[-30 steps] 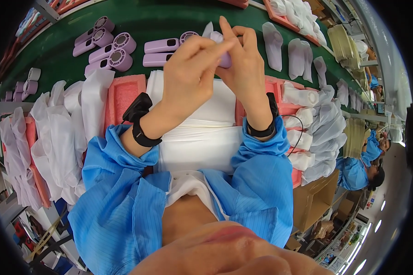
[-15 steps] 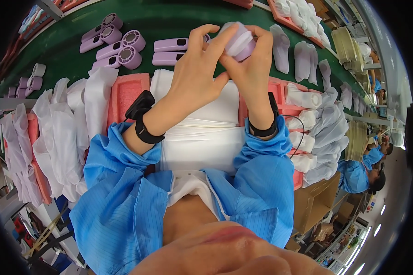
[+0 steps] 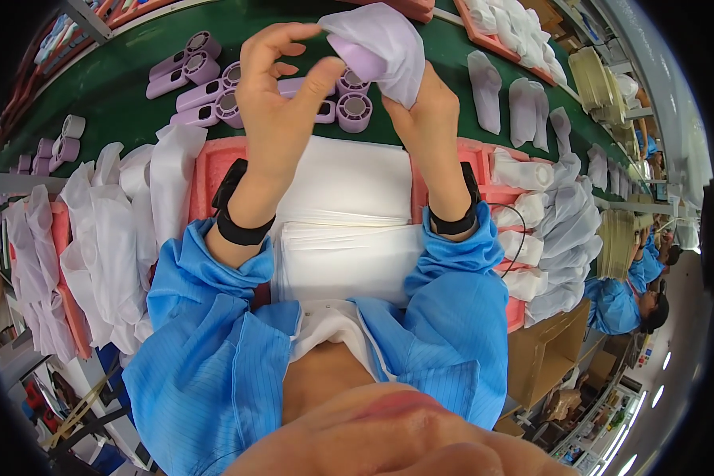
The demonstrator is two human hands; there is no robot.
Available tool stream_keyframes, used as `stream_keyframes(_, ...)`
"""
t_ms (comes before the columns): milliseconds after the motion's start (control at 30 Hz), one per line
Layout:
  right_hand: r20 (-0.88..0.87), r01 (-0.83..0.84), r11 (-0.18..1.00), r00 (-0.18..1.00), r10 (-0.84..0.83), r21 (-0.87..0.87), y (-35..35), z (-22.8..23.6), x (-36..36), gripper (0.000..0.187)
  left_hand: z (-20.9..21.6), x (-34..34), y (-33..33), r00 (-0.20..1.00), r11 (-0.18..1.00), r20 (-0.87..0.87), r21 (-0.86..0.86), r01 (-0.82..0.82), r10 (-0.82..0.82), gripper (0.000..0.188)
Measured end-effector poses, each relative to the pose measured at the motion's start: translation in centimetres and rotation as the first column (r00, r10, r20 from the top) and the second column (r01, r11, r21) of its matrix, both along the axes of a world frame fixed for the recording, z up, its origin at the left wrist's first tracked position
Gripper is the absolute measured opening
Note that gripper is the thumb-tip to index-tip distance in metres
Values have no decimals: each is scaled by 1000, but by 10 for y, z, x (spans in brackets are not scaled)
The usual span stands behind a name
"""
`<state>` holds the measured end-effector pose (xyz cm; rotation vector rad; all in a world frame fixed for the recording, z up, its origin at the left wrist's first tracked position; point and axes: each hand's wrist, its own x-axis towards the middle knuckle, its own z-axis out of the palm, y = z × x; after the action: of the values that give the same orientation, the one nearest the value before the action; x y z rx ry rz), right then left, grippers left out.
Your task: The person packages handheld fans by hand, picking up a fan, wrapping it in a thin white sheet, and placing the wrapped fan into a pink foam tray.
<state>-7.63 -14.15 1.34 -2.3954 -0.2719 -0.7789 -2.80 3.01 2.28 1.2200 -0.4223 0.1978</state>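
Observation:
My right hand (image 3: 427,107) grips a purple handheld fan (image 3: 357,57) with a thin white translucent sleeve bag (image 3: 401,51) over much of it. The bag's rim is loose and hangs down toward my palm. My left hand (image 3: 278,99) is at the fan's left, thumb and fingers apart. One of its fingertips reaches the bag's upper left edge; whether they touch I cannot tell. Below both hands lies a stack of flat white bags (image 3: 345,178). Several bare purple fans (image 3: 202,67) lie in groups on the green belt (image 3: 119,87).
Pink foam trays (image 3: 218,170) flank the stack. Bagged fans (image 3: 107,246) are piled at my left, and more bagged fans (image 3: 563,246) at my right. Wrapped fans (image 3: 484,91) lie along the belt's right part. A cardboard box (image 3: 543,349) and a co-worker in blue (image 3: 615,305) are farther right.
My left hand has come off the bagged fan and moved left, its fingers spreading. The bag now flares out wider in my right hand. Bare fans on the belt have shifted slightly right.

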Motion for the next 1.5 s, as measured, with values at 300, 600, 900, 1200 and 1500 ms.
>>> stream_keyframes(300,-16,189,982,982,-189,-9,13,5,-6,35,-7,-1,-3,772,895,590,176,-409,237,23)
stream_keyframes(600,-524,178,895,849,70,408,-55,2,12,38,-32,23,-12,937,905,323,344,-250,136,19)
stream_keyframes(900,-179,460,749,783,-595,-477,-115,-84,38,44,-89,-56,-58,874,476,135,871,120,-467,34)
stream_keyframes(1200,-588,-7,1000,808,10,7,-50,-76,41,64,-105,-64,-65,834,505,302,863,-33,-462,18)
stream_keyframes(1500,-160,104,927,986,-48,361,-98,67,-59,57,-69,-12,-45,842,674,-68,566,475,-535,16)
